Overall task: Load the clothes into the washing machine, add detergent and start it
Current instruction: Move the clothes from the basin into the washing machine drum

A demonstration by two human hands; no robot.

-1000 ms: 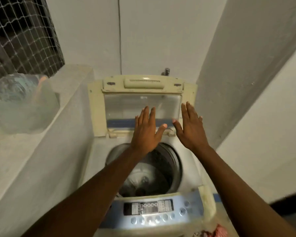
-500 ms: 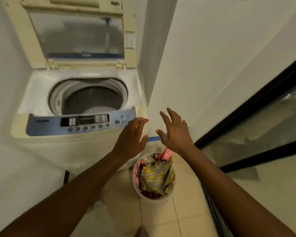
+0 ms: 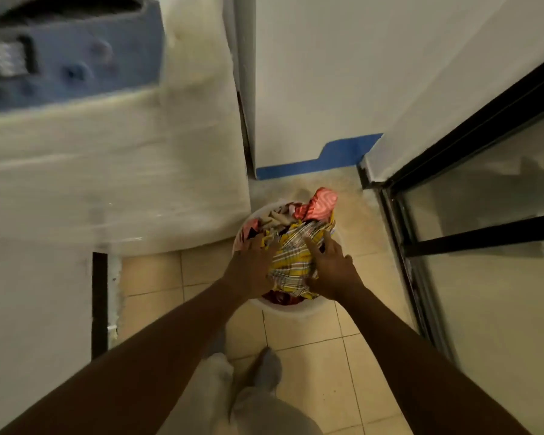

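White plastic forms the round bucket (image 3: 291, 309) that stands on the tan floor tiles (image 3: 314, 365), just beside the lower right corner of the washing machine (image 3: 113, 171) and partly tucked against it. Clothes (image 3: 291, 246) are heaped above the bucket's rim; the heap runs lengthwise away from the person, from a dark red piece at the near rim to a red-and-white patterned piece (image 3: 322, 204) sticking up at the far rim. A yellow plaid cloth (image 3: 291, 262) lies on top in the middle. The left hand (image 3: 253, 265) presses on the heap's left side, fingers spread. The right hand (image 3: 330, 268) rests on its right side, fingers splayed, the forefinger pointing toward the machine. Neither hand has visibly gathered cloth. The machine's blue control panel (image 3: 76, 58) is blurred.
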